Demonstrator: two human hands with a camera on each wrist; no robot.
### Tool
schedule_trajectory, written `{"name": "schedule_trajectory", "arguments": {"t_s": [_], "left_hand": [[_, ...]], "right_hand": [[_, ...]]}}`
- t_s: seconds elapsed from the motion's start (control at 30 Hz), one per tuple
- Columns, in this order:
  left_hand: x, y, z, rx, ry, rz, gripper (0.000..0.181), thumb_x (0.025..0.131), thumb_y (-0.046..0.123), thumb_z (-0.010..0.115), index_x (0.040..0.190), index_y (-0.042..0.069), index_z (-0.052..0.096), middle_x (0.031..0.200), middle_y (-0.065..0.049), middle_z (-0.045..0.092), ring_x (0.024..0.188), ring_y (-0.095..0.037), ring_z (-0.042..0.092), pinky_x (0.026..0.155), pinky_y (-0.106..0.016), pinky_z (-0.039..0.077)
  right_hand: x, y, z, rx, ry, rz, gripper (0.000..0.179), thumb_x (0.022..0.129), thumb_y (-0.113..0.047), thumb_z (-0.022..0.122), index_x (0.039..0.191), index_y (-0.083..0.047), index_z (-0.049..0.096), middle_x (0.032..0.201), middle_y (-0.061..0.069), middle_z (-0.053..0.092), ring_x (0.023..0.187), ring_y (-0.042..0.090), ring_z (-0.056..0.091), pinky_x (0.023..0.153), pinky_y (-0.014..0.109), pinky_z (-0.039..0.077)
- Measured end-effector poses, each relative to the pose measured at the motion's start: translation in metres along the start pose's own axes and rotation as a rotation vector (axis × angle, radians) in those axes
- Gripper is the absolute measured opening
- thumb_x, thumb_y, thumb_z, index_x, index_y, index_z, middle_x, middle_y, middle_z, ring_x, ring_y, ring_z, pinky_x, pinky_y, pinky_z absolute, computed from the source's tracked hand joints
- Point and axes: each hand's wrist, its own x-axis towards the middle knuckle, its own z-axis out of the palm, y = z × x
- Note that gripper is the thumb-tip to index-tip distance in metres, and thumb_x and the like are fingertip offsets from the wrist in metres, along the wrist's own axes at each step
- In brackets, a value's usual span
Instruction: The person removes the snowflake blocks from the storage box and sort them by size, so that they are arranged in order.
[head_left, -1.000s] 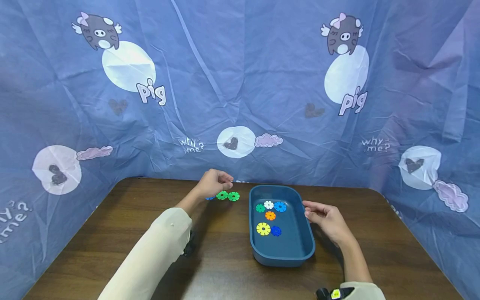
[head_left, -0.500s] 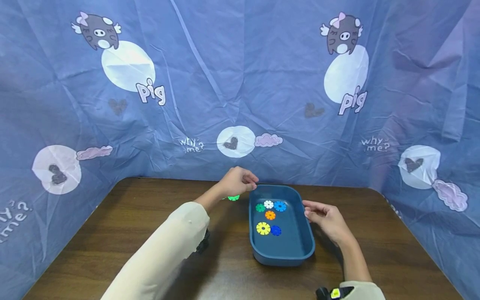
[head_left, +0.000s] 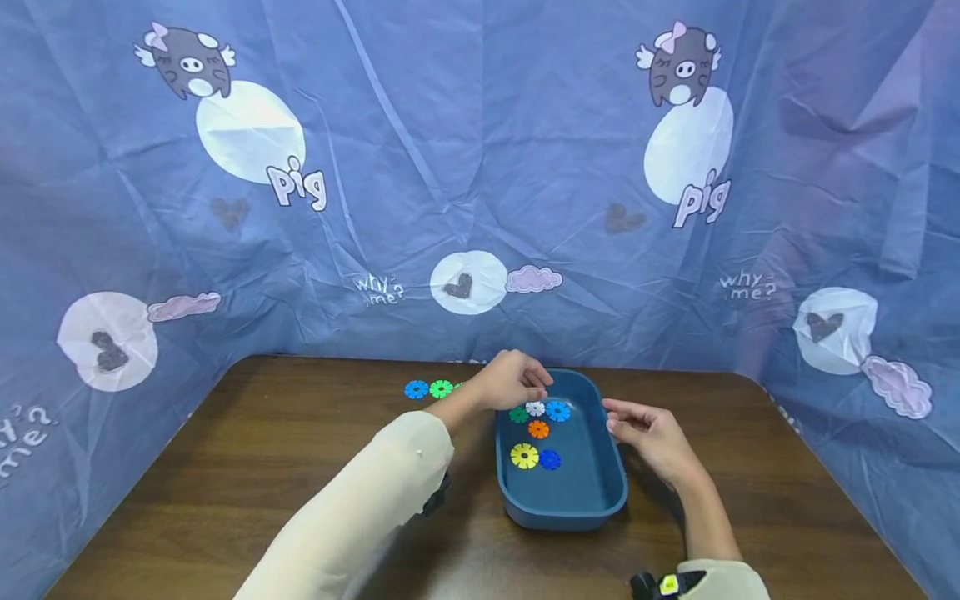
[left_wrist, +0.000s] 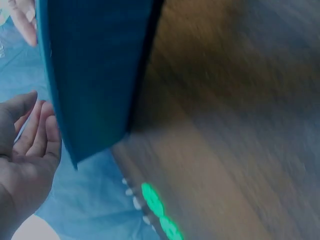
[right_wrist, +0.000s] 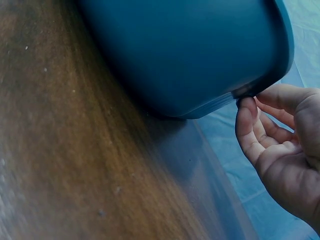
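A dark blue plastic bin (head_left: 564,523) stands on the table with several slotted plastic discs in it, among them a yellow disc (head_left: 524,456), an orange disc (head_left: 538,429) and a light blue disc (head_left: 558,411). Over its far left rim reaches my left hand (head_left: 510,381), fingers bent toward the thumb. No piece shows between those fingertips, and I cannot tell if they hold one. On the opposite side, my right hand (head_left: 651,437) pinches the bin's rim between thumb and fingers, as the right wrist view confirms.
Left of the bin, a blue disc (head_left: 416,389) and a green disc (head_left: 441,389) lie near the table's far edge. Another green one is partly hidden by the left forearm. A printed blue cloth (head_left: 360,200) hangs behind the wooden table (head_left: 247,467).
My left hand has moved right, from above the loose discs to over the bin's far left part. The right hand has stayed at the rim, and the bin has kept its place.
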Motion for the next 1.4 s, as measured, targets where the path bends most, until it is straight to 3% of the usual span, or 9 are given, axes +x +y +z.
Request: {"name": "schedule_trajectory", "arguments": {"t_s": [0.23, 0.4, 0.6, 0.8, 1.03, 1.23, 1.4], "left_hand": [[0.011, 0.005, 0.025, 0.031, -0.039, 0.006, 0.019, 0.096, 0.008, 0.073, 0.114, 0.004, 0.076, 0.101, -0.003, 0.077, 0.091, -0.011, 0.071, 0.079, -0.019, 0.056], [0.017, 0.006, 0.038, 0.044, -0.097, -0.03, 0.027, 0.095, 0.012, 0.074, 0.122, 0.006, 0.074, 0.109, -0.004, 0.076, 0.098, -0.012, 0.07, 0.085, -0.022, 0.055], [0.02, 0.009, 0.042, 0.051, -0.173, -0.098, 0.037, 0.095, 0.013, 0.075, 0.13, 0.006, 0.07, 0.126, -0.006, 0.071, 0.118, -0.024, 0.065, 0.095, -0.029, 0.054], [0.022, 0.004, 0.045, 0.111, -0.185, -0.17, 0.04, 0.094, 0.011, 0.075, 0.134, 0.012, 0.069, 0.134, 0.0, 0.068, 0.124, -0.02, 0.062, 0.098, -0.03, 0.053], [0.026, 0.003, 0.052, 0.169, -0.219, -0.178, 0.045, 0.093, 0.015, 0.077, 0.137, 0.016, 0.067, 0.137, 0.0, 0.067, 0.129, -0.019, 0.059, 0.103, -0.03, 0.05], [0.025, 0.004, 0.052, 0.132, -0.238, -0.174, 0.036, 0.092, 0.012, 0.078, 0.128, 0.014, 0.073, 0.124, -0.002, 0.073, 0.117, -0.016, 0.066, 0.093, -0.026, 0.054], [0.023, 0.006, 0.048, 0.036, -0.29, -0.169, 0.033, 0.09, 0.006, 0.078, 0.123, 0.01, 0.074, 0.109, -0.002, 0.077, 0.101, -0.012, 0.071, 0.086, -0.024, 0.057]], "right_hand": [[0.0, -0.001, 0.001, -0.001, -0.008, -0.008, 0.041, 0.099, -0.009, 0.068, 0.135, 0.008, 0.061, 0.115, 0.024, 0.069, 0.093, 0.01, 0.069, 0.081, 0.026, 0.058], [-0.001, -0.001, 0.001, 0.005, -0.008, -0.029, 0.04, 0.099, -0.008, 0.068, 0.134, 0.01, 0.061, 0.114, 0.026, 0.068, 0.093, 0.01, 0.069, 0.081, 0.025, 0.058], [-0.001, 0.0, 0.001, -0.002, -0.005, -0.014, 0.04, 0.099, -0.009, 0.067, 0.135, 0.008, 0.061, 0.114, 0.025, 0.069, 0.094, 0.009, 0.069, 0.081, 0.025, 0.058], [-0.002, -0.001, 0.002, 0.01, -0.009, -0.049, 0.04, 0.099, -0.007, 0.068, 0.134, 0.011, 0.06, 0.113, 0.028, 0.068, 0.093, 0.009, 0.069, 0.08, 0.026, 0.059], [-0.003, -0.003, 0.002, 0.004, -0.006, -0.048, 0.04, 0.099, -0.008, 0.068, 0.134, 0.01, 0.061, 0.113, 0.026, 0.068, 0.093, 0.009, 0.068, 0.08, 0.026, 0.059], [-0.002, -0.002, 0.003, -0.001, -0.006, -0.042, 0.04, 0.099, -0.007, 0.068, 0.134, 0.01, 0.061, 0.113, 0.026, 0.069, 0.093, 0.009, 0.068, 0.08, 0.025, 0.059], [-0.002, -0.003, 0.002, -0.006, -0.001, -0.035, 0.039, 0.099, -0.007, 0.067, 0.134, 0.01, 0.061, 0.114, 0.026, 0.068, 0.094, 0.01, 0.069, 0.08, 0.026, 0.059]]}}
